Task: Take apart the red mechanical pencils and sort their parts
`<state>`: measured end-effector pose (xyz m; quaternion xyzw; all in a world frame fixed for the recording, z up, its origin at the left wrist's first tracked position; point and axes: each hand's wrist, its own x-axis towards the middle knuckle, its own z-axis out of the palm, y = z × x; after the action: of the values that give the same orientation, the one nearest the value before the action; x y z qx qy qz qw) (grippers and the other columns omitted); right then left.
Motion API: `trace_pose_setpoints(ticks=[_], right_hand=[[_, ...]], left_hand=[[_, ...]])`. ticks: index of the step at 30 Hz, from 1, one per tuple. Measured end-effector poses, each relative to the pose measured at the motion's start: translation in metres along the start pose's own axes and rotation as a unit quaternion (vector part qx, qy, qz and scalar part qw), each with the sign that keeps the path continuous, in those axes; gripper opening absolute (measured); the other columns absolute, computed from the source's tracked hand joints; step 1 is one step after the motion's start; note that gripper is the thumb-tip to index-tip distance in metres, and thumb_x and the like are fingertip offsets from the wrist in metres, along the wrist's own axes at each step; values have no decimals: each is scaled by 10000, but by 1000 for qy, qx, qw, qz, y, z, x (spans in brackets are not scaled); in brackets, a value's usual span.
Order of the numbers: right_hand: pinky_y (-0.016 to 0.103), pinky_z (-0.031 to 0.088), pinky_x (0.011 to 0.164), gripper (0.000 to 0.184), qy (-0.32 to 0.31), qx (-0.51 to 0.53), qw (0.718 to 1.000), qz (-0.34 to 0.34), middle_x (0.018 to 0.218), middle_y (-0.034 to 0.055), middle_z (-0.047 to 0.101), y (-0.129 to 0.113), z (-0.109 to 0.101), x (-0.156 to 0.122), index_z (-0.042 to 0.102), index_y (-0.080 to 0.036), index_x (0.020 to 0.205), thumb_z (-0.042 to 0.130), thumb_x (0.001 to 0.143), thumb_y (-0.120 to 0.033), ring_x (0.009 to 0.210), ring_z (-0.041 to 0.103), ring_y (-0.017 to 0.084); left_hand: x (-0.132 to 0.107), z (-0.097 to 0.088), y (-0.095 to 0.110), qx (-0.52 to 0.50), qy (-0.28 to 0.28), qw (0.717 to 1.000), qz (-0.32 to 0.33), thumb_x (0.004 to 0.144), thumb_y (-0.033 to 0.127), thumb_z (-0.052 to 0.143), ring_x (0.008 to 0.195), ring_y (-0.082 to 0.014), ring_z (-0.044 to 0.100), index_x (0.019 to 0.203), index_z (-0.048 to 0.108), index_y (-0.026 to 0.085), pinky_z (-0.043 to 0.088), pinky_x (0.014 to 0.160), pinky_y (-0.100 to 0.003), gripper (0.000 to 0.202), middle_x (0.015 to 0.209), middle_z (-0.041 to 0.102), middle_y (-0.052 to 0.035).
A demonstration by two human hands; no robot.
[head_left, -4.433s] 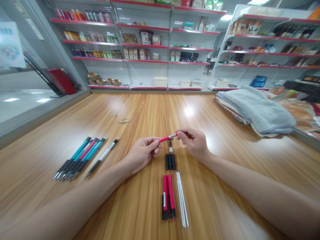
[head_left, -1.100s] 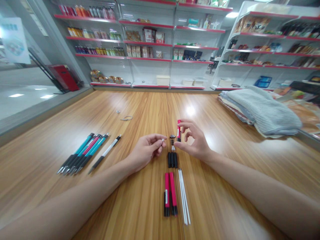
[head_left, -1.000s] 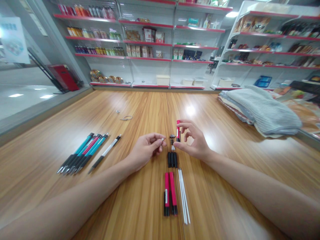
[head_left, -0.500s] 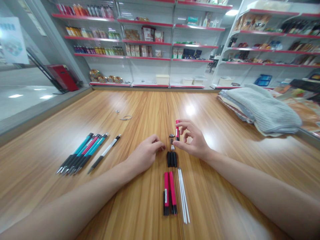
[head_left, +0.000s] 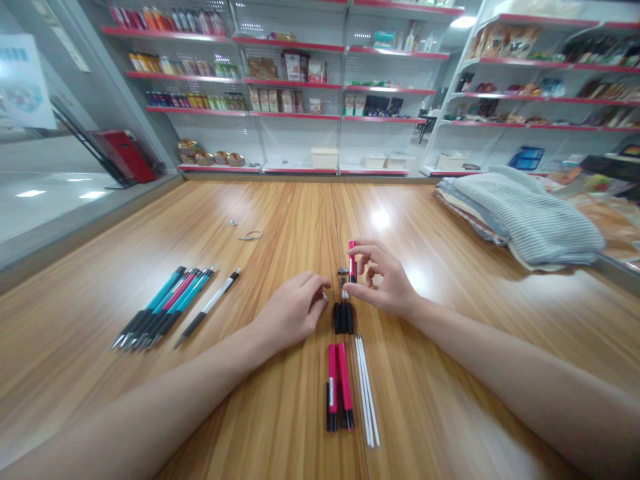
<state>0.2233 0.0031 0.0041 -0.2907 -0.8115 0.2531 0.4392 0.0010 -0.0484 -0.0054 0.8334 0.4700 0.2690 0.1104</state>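
My right hand [head_left: 383,280] is shut on an upright red pen barrel [head_left: 351,261], which it holds by its lower end just above the wooden table [head_left: 280,220]. Small metal and white pen parts [head_left: 343,282] stand close to its thumb. My left hand [head_left: 293,313] rests curled to the left of those parts, with a tiny white piece [head_left: 324,295] at its fingertips. Just below the hands lie black pen grips [head_left: 343,318]. Nearer me are two red pens [head_left: 337,387] and white refill tubes [head_left: 367,390].
Left of my hands lie several teal and pink pens [head_left: 163,310] and a white-and-black pen [head_left: 207,308]. A small ring and wire [head_left: 250,235] lie further back. Folded striped cloth [head_left: 525,213] sits on the right, before red-edged shelves of packaged goods [head_left: 290,100].
Over the last second my left hand has curled and moved closer to the small parts. My right hand has shifted slightly left with the upright barrel. The laid-out pens have stayed put.
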Motion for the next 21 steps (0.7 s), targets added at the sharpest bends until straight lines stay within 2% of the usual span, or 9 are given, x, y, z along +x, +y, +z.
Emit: trace_pose_setpoints(ticks=[7,12,15,21], right_hand=[[209,475,454,536,-2,0,1000,2,1323,123,446,0,0,0,539,-233,1188,768,725,-375,746,551,122],[209,477,456,534,-2,-1,1000,4,1320,120,447,0,0,0,544,-226,1178,775,717,-366,744,548,119],[208,477,455,529,-1,-3,1000,2,1313,122,452,0,0,-1,547,-222,1175,771,720,-375,739,545,117],[211,481,454,521,-4,-4,1000,-1,1311,123,455,0,0,0,547,-225,1172,766,726,-379,743,548,121]], left_hand=[[0,0,0,-15,12,1000,8,864,151,543,828,-159,592,1053,562,197,475,723,-286,196,937,623,-34],[-2,-3,2,-1,29,1000,1,844,193,565,776,-150,579,894,597,179,460,671,-267,61,868,610,-37],[-2,-4,2,-4,24,1000,17,851,183,545,756,-138,569,804,612,174,454,670,-263,82,855,606,-39],[-2,-5,5,1,28,999,20,835,173,553,744,-139,564,789,605,176,451,655,-263,69,829,595,-34]])
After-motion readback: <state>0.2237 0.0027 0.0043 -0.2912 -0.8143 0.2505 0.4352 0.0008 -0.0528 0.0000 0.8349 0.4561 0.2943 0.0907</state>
